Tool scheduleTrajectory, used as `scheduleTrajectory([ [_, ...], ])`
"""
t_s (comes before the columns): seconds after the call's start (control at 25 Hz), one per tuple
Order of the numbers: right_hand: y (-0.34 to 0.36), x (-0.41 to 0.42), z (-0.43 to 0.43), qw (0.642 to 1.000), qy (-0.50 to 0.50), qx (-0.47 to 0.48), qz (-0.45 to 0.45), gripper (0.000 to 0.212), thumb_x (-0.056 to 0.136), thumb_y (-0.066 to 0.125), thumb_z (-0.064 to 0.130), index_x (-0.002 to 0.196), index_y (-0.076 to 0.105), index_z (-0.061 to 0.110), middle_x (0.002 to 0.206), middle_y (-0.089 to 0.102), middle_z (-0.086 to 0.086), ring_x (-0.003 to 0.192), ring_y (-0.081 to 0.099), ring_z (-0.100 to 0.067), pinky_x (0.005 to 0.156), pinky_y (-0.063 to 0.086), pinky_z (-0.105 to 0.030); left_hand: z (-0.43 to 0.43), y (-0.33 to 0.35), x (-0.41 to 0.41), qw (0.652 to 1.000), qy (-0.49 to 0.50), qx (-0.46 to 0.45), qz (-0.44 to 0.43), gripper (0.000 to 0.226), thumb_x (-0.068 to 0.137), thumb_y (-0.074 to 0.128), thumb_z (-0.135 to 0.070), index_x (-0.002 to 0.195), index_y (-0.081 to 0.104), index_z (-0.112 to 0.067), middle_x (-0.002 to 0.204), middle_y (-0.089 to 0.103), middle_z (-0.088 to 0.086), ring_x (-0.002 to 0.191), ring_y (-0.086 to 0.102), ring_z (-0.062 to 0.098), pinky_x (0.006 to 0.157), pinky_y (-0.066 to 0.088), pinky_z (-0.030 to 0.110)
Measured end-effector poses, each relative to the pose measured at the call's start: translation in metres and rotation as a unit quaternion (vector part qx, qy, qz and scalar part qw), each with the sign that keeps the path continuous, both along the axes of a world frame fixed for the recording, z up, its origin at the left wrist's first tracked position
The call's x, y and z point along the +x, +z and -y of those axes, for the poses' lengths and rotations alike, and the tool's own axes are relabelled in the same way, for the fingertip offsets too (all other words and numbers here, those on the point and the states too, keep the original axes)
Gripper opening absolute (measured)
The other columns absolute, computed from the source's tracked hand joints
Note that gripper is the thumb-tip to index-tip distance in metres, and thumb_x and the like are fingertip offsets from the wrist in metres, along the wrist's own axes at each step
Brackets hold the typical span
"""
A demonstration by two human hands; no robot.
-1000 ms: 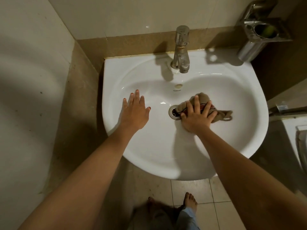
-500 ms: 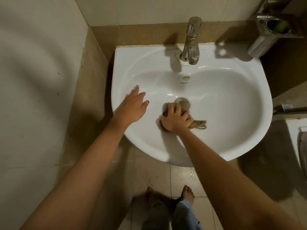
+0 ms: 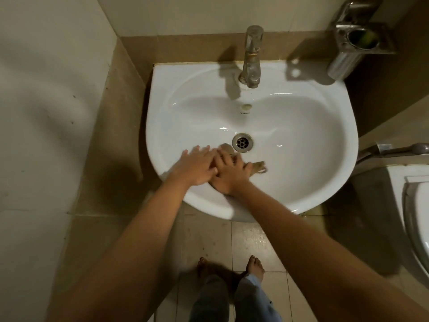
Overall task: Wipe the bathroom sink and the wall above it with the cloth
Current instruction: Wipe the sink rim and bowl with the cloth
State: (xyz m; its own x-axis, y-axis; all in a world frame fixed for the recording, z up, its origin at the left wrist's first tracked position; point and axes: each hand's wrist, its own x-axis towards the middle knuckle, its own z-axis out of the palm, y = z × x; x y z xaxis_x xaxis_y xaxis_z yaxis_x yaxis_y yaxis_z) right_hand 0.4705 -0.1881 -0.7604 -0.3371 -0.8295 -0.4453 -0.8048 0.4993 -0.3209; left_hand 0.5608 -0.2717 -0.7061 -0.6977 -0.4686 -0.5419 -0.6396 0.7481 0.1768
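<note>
The white sink (image 3: 301, 135) hangs on a tiled wall (image 3: 185, 12). My right hand (image 3: 229, 173) presses a brownish cloth (image 3: 257, 167) flat against the basin's near-left slope, just below the drain (image 3: 242, 141). Most of the cloth is hidden under the hand; a strip sticks out to the right. My left hand (image 3: 197, 165) lies with fingers spread on the basin's left side, its fingers overlapping the right hand. Both hands are blurred.
A metal tap (image 3: 251, 56) stands at the back of the sink. A steel holder (image 3: 355, 43) is fixed to the wall at upper right. A toilet (image 3: 413, 205) and a spray hose (image 3: 394, 149) are to the right. My bare feet (image 3: 232, 268) stand on the floor tiles.
My right hand slid the cloth from over the drain toward the near-left of the basin. My left hand moved right until it touches the right hand. The drain is uncovered now.
</note>
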Motion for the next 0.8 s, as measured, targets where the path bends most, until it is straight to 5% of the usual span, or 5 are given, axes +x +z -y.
scheduleTrajectory([
  [0.12, -0.002, -0.073, -0.04, 0.991, 0.017, 0.042, -0.128, 0.066, 0.087, 0.028, 0.065, 0.146, 0.011, 0.04, 0.157, 0.008, 0.008, 0.14, -0.001, -0.045, 0.099, -0.005, -0.075, -0.034, -0.012, -0.034, 0.998, -0.051, 0.016, 0.037, 0.062, 0.097, 0.026, -0.047, 0.149, 0.008, -0.019, 0.159, 0.007, -0.001, 0.146, 0.001, 0.025, 0.116, 0.005, 0.053],
  [0.28, 0.01, -0.111, -0.064, 0.973, 0.043, 0.1, -0.204, 0.062, 0.088, 0.023, 0.067, 0.143, 0.018, 0.039, 0.154, 0.016, 0.001, 0.136, 0.01, -0.045, 0.103, 0.008, -0.069, -0.051, -0.011, -0.053, 0.999, -0.019, -0.02, 0.045, 0.061, 0.098, 0.021, -0.046, 0.148, 0.013, -0.013, 0.159, 0.009, 0.001, 0.146, -0.001, 0.023, 0.115, 0.002, 0.049],
  [0.56, 0.025, -0.041, -0.052, 0.991, 0.001, 0.123, -0.052, 0.066, 0.083, 0.026, 0.069, 0.142, 0.022, 0.039, 0.154, 0.015, 0.004, 0.137, 0.009, -0.041, 0.103, 0.001, -0.07, -0.033, 0.009, -0.013, 0.995, 0.037, -0.053, 0.082, 0.058, 0.099, 0.021, -0.04, 0.147, 0.017, -0.008, 0.159, 0.004, 0.007, 0.146, -0.004, 0.026, 0.116, 0.001, 0.051],
  [0.8, 0.046, 0.036, -0.011, 0.981, 0.008, 0.052, 0.184, 0.07, 0.085, 0.033, 0.064, 0.146, 0.009, 0.04, 0.157, 0.003, 0.006, 0.139, -0.002, -0.045, 0.104, 0.0, -0.07, -0.021, 0.034, 0.02, 0.986, 0.132, -0.103, 0.016, 0.049, 0.101, 0.022, -0.03, 0.146, 0.022, -0.01, 0.159, 0.004, 0.006, 0.146, -0.006, 0.026, 0.117, -0.002, 0.05],
])
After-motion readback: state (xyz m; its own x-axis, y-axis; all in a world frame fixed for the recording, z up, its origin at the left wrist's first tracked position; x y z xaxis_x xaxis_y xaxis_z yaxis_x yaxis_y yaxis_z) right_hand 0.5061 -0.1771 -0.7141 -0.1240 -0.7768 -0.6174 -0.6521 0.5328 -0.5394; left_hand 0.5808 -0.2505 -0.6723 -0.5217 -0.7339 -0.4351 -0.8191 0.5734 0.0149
